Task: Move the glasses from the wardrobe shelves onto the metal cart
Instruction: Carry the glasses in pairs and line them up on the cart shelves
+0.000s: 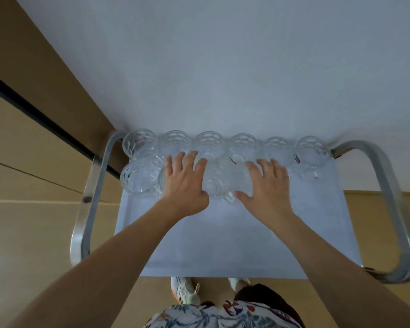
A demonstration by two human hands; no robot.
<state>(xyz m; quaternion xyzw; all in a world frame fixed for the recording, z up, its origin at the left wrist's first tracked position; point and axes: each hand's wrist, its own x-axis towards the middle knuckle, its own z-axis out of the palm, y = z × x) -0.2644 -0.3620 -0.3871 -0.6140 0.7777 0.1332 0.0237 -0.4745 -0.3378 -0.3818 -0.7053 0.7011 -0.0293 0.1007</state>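
- Glasses are all that stands on the metal cart's [223,245] pale surface; the stretch nearest the person, behind both grips, is bare, which leaves room for more rows.
- Left hand [185,183] lies spread over a glass in the near row, fingers fairly straight and wrapping nothing that shows: a released grip, by my reading setting the glass down or nudging it against its neighbours.
- Right hand [268,185] does likewise over another glass [240,178], thumb out to the inner side, fingers relaxed rather than clenched.
- Between the two grips stands a handled glass [214,183], touching the ones beside it.
- Outward of the left grip sit two patterned glasses [139,176], hard against the cart's rail [92,183].
- Beyond the fingertips runs the far row of glasses [244,145], packed side by side against the wall, likely to save space and stop them shifting.
- Whether any remain on the wardrobe shelves cannot be told; the shelves are out of view.
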